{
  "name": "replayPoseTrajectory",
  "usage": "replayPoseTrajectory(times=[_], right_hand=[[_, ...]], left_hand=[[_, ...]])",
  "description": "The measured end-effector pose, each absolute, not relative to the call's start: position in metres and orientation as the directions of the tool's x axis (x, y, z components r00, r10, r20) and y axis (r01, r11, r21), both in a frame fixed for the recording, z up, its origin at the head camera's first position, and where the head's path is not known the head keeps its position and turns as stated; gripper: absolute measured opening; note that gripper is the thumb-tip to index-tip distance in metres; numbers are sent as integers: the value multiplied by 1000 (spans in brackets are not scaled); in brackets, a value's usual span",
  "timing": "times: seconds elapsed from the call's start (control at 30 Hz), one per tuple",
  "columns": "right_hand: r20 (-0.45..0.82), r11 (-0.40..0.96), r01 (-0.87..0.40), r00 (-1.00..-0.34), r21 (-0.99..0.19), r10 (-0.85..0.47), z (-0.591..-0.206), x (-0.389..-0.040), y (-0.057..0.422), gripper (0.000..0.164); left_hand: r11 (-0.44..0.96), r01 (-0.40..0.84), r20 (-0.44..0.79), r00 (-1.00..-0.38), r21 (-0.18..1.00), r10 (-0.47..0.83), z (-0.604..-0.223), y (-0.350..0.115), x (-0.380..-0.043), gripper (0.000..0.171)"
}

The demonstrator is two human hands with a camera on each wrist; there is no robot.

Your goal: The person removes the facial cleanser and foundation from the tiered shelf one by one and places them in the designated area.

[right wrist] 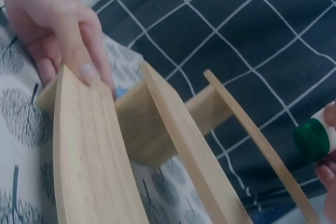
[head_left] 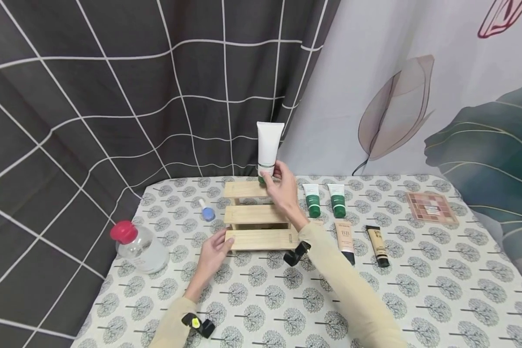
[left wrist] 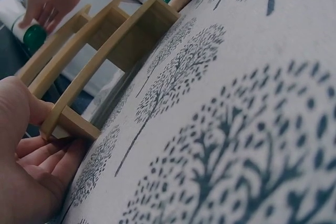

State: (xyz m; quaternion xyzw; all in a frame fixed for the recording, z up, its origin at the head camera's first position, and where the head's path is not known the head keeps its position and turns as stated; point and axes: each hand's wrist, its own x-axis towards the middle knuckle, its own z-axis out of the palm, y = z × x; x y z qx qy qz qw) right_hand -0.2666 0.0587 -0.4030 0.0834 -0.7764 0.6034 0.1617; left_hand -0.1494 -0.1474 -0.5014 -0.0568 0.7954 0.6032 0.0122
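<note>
A three-step wooden display rack (head_left: 256,214) stands on the cloth-covered table. My left hand (head_left: 213,251) grips the left end of its lowest step, the thumb on top and the other fingers underneath, as the left wrist view shows. Over the top step, my right hand (head_left: 282,186) holds a white squeeze tube (head_left: 268,142) upright near its lower end, with the green cap (right wrist: 311,140) pointing down. In the right wrist view a gap shows between that cap and the top step's edge (right wrist: 262,148); only a few fingertips of the right hand appear there.
Two green-and-white tubes (head_left: 312,200), a BB cream tube (head_left: 344,240) and a beige tube with a black cap (head_left: 377,245) lie right of the rack. Further right is a makeup palette (head_left: 432,208). On the left are a small blue bottle (head_left: 208,213) and a red-capped clear bottle (head_left: 142,249). Curtains (head_left: 191,96) hang behind.
</note>
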Motion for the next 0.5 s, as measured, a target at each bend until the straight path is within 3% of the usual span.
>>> replayPoseTrajectory(times=[0.5], right_hand=[[374,321,-318,-918,-892,130,-405,-261,118,43]], left_hand=[[266,-118,-103,-992,957,-69,-503,-149,-149,59]])
